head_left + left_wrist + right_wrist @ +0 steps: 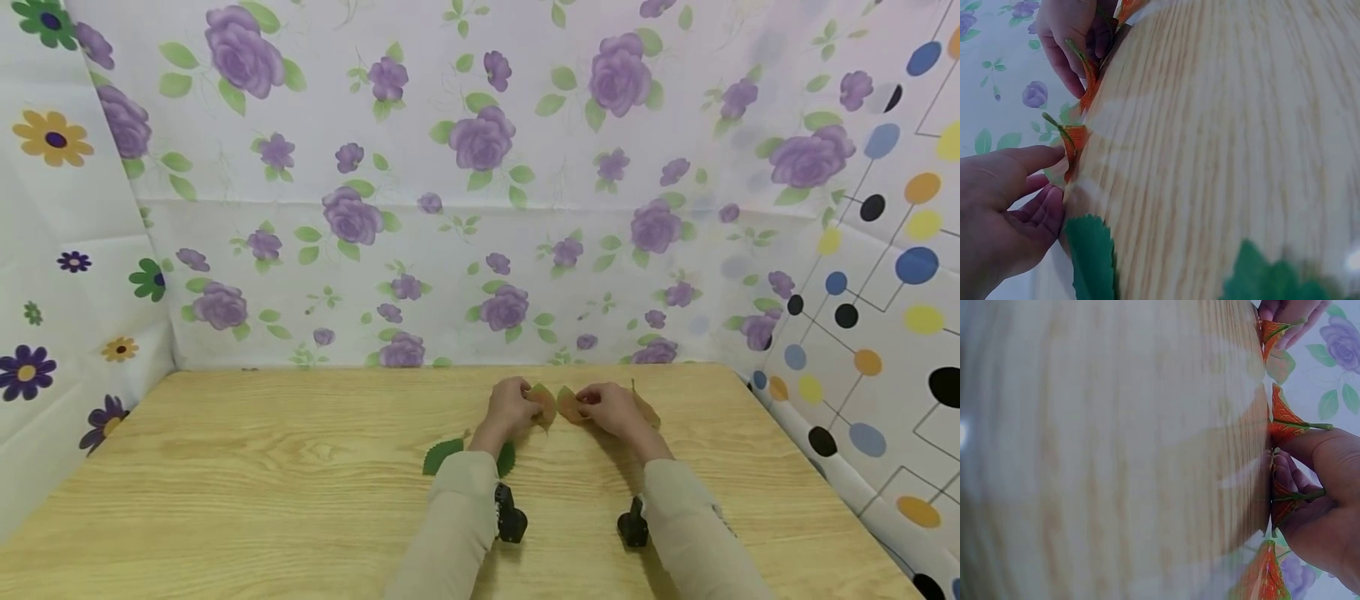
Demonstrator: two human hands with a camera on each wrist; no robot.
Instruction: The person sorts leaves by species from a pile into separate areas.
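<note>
At the far part of the table, my left hand pinches the edge of an orange-green leaf; in the left wrist view, the thumb meets this leaf, its green stem sticking up. Just to the right, my right hand holds a similar orange-green leaf between thumb and fingers. The two leaves lie side by side, nearly meeting. Another orange leaf shows below the right thumb in the right wrist view, partly covered by the hand. A yellowish-brown leaf lies beyond the right wrist.
Green toothed leaves lie by the left forearm, one leaf left of it and another leaf partly hidden by it. The wooden table ends at a flowered cloth behind. Black wrist cameras hang inside both sleeves.
</note>
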